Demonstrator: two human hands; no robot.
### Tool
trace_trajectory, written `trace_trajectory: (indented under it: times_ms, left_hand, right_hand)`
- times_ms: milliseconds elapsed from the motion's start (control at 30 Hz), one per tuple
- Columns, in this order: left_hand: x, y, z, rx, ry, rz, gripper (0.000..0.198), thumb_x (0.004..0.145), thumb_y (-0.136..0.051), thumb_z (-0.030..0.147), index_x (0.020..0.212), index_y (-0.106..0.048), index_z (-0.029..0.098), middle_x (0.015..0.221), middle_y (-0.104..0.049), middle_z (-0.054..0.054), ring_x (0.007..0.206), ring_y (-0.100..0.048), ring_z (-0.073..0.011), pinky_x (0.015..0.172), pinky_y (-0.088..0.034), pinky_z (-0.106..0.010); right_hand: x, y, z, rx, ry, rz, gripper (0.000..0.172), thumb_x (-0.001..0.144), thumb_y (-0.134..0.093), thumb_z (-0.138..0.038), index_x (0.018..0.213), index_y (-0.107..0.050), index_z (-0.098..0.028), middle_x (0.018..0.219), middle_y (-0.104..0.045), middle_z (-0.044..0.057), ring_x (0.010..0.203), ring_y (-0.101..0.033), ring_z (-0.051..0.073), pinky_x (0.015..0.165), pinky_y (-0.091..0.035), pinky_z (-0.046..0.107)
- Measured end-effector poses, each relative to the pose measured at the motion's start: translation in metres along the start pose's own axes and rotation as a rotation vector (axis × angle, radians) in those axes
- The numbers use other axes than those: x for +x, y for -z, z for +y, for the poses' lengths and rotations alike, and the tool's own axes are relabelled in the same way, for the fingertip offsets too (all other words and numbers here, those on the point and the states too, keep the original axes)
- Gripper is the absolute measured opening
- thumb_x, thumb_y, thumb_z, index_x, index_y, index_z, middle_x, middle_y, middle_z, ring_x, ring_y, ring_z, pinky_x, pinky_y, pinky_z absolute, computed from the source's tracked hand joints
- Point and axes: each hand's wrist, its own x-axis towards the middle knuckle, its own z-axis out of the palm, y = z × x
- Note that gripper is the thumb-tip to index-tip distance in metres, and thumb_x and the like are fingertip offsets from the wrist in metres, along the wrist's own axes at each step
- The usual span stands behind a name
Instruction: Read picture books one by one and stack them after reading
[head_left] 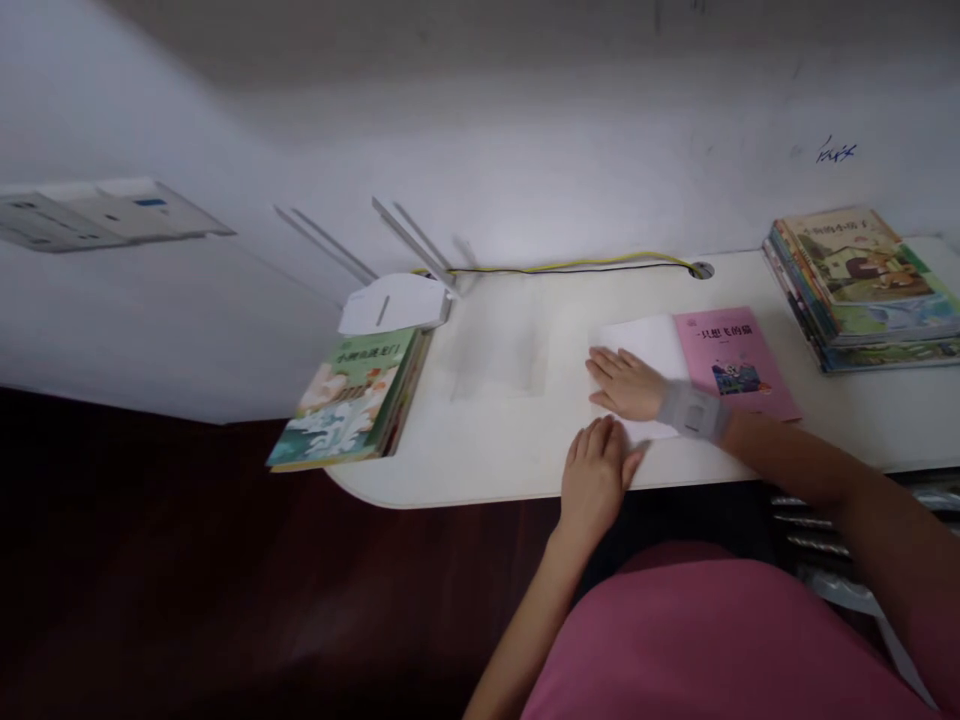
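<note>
A pink book (757, 350) lies flat toward the right of a white table (495, 440), dark Chinese characters across its far part and a small, mostly dark illustration on its nearer half. A plain white sheet (651, 342) spreads flat along its left side, the two edges meeting; its near portion is mostly covered, and whether sheet and book are joined cannot be told.

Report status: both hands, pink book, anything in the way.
Right hand palm-down on white sheet; left hand at near edge of desk. Pink book flat, cover up, adjoining sheet. Wristband overlaps book's near-left corner.
</note>
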Motion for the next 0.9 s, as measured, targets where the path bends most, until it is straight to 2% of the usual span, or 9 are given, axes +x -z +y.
trace_trajectory:
  times_ms: [100,200,333,467,567,633,700,800,900]
  left_hand:
    - [0.01,0.003,-0.01,-0.214,0.082,0.035,0.032,0.095,-0.04,0.031,0.105,-0.065,0.012,0.114,-0.062,-0.018,0.11,-0.058,-0.0263,0.095,-0.048,-0.044]
    - [0.026,0.008,-0.027,-0.457,0.294,0.089,0.027,0.091,-0.043,0.028,0.101,-0.064,0.013,0.113,-0.062,-0.016,0.108,-0.059,-0.0247,0.096,-0.048,-0.043]
    - [0.048,0.013,-0.047,-0.821,0.605,-0.007,0.041,0.083,-0.055,0.033,0.12,-0.055,0.014,0.113,-0.064,-0.013,0.091,-0.065,-0.0207,0.087,-0.051,-0.039]
    - [0.059,0.014,-0.048,-1.027,0.688,-0.088,0.049,0.074,-0.064,0.034,0.117,-0.055,0.012,0.108,-0.064,-0.011,0.072,-0.063,-0.0131,0.068,-0.053,-0.029]
    - [0.062,0.017,-0.037,-1.048,0.68,-0.171,0.051,0.072,-0.065,0.035,0.115,-0.055,0.01,0.085,-0.064,-0.005,0.055,-0.056,-0.0091,0.053,-0.047,-0.024]
    - [0.067,0.024,-0.027,-1.06,0.632,-0.164,0.045,0.075,-0.062,0.04,0.11,-0.058,0.012,0.082,-0.064,-0.004,0.059,-0.058,-0.0108,0.055,-0.048,-0.025]
    - [0.075,0.034,-0.012,-1.091,0.532,-0.145,0.041,0.08,-0.056,0.044,0.109,-0.059,0.014,0.09,-0.066,-0.005,0.073,-0.063,-0.0143,0.066,-0.052,-0.028]
    - [0.094,0.043,0.017,-1.061,0.313,-0.119,0.044,0.087,-0.05,0.044,0.119,-0.054,0.015,0.108,-0.064,-0.01,0.096,-0.062,-0.0191,0.082,-0.052,-0.033]
    - [0.118,0.033,0.051,-0.873,0.061,-0.051,0.047,0.09,-0.047,0.045,0.126,-0.048,0.015,0.126,-0.055,-0.014,0.114,-0.055,-0.0227,0.09,-0.05,-0.036]
  right_hand:
    - [-0.038,0.007,0.002,-0.013,0.124,-0.036,0.052,0.097,-0.033,-0.039,0.14,-0.041,-0.01,0.15,-0.035,0.017,0.139,-0.031,0.028,0.112,-0.026,0.048]
    - [-0.06,0.014,0.008,-0.017,0.193,-0.083,0.049,0.097,-0.038,-0.041,0.14,-0.044,-0.018,0.15,-0.037,0.012,0.138,-0.033,0.029,0.111,-0.025,0.051]
    - [-0.067,0.014,0.009,0.018,0.162,-0.044,0.053,0.095,-0.041,-0.045,0.141,-0.042,-0.018,0.151,-0.035,0.013,0.139,-0.031,0.03,0.112,-0.023,0.052]
    - [-0.065,0.013,0.01,0.1,0.147,-0.009,0.049,0.097,-0.038,-0.042,0.139,-0.044,-0.017,0.149,-0.038,0.015,0.139,-0.031,0.028,0.112,-0.025,0.052]
    - [-0.065,0.017,0.013,0.246,0.129,0.046,0.045,0.098,-0.037,-0.038,0.135,-0.049,-0.016,0.144,-0.046,0.015,0.136,-0.037,0.024,0.111,-0.03,0.048]
    - [-0.067,0.024,0.012,0.383,0.085,0.116,0.043,0.098,-0.037,-0.037,0.133,-0.051,-0.016,0.139,-0.051,0.014,0.133,-0.043,0.023,0.11,-0.034,0.045]
    - [-0.071,0.038,0.011,0.534,0.007,0.214,0.045,0.098,-0.036,-0.04,0.133,-0.051,-0.016,0.135,-0.056,0.014,0.127,-0.05,0.022,0.106,-0.039,0.043]
    - [-0.083,0.075,0.015,0.673,-0.134,0.347,0.05,0.096,-0.035,-0.047,0.131,-0.051,-0.014,0.125,-0.063,0.013,0.115,-0.059,0.023,0.096,-0.048,0.037]
    - [-0.098,0.118,0.035,0.619,-0.264,0.359,0.045,0.093,-0.044,-0.045,0.122,-0.057,-0.013,0.1,-0.071,0.009,0.097,-0.066,0.024,0.084,-0.052,0.035]
